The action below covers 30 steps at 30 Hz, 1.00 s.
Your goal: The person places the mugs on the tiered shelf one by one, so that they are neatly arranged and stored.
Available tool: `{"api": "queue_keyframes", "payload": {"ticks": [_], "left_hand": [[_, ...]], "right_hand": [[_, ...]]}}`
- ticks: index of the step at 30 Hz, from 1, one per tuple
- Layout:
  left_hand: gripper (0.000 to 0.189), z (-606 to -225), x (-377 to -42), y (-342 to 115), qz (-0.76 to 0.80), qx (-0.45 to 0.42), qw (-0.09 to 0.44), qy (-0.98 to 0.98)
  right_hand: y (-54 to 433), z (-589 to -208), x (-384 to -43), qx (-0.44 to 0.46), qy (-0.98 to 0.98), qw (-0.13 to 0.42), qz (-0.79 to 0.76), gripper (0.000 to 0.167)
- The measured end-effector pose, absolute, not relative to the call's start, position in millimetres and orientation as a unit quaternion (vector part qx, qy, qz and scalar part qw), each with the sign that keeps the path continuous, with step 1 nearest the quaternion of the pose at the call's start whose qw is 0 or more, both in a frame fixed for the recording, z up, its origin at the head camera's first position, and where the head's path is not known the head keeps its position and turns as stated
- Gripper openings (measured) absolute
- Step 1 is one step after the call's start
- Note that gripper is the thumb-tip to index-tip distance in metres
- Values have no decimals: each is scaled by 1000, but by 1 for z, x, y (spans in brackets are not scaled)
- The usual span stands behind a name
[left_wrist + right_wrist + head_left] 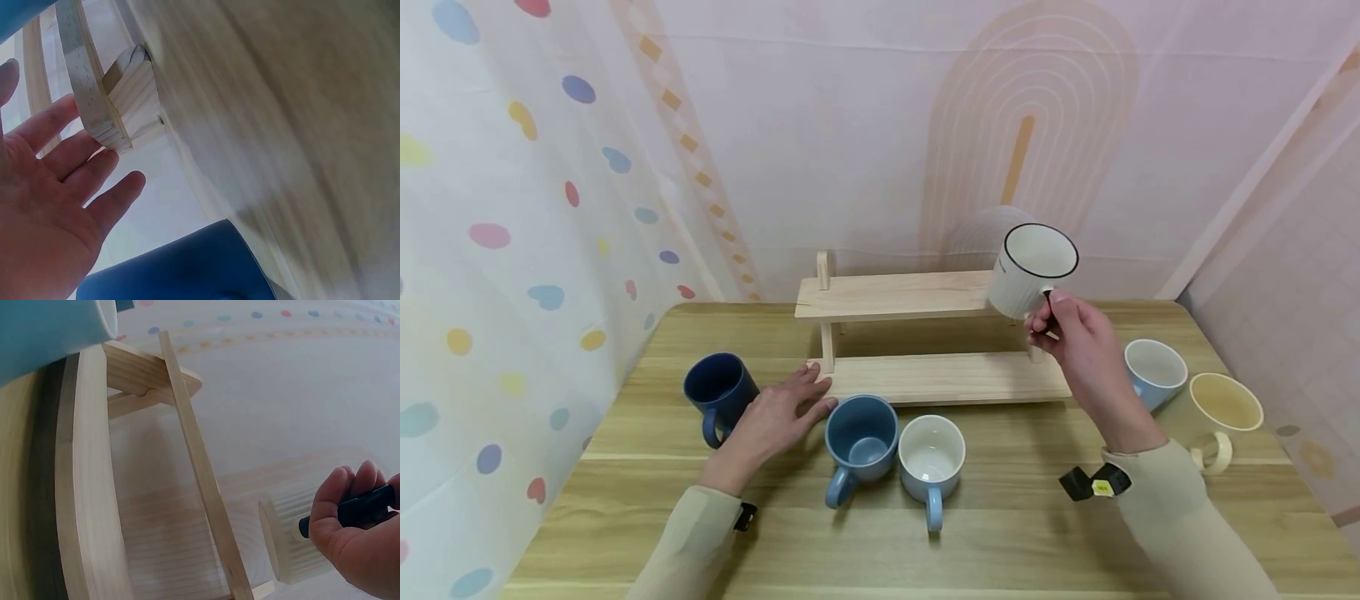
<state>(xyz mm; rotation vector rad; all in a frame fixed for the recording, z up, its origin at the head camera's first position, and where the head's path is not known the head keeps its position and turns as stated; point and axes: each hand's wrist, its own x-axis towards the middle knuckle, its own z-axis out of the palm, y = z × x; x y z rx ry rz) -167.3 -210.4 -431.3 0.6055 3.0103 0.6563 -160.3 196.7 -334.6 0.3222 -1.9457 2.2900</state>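
My right hand (1078, 346) grips the black handle (359, 509) of a white ribbed mug (1026, 279) with a black rim. The mug is upright at the right end of the upper board (891, 295) of a two-tier wooden shelf, its base close over the board in the right wrist view. My left hand (782, 412), fingers loosely extended, touches the left end of the lower board (940, 377); the left wrist view shows the fingertips against the board end (106, 125). Beside that hand stand a navy mug (730, 392) and a medium-blue mug (861, 442).
A white mug with a light-blue handle (934, 507) stands in front of the shelf, right of the medium-blue one. Under and beyond my right forearm are another white-and-blue mug (1156, 367) and a cream mug (1225, 404). Patterned curtains (850, 150) hang behind the wooden table (985, 550).
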Motion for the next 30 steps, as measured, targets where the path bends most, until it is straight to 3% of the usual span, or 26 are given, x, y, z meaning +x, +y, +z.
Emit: {"api": "queue_keyframes", "payload": {"ticks": [6,30], "left_hand": [[67,-432,-169,-208,212,197,1,957],[68,-433,-168,-211,209,187,6,960]], "right_hand": [[194,-331,-170,83,-650,54,754,39],[172,-339,-205,42,-653,65,753,33]]}}
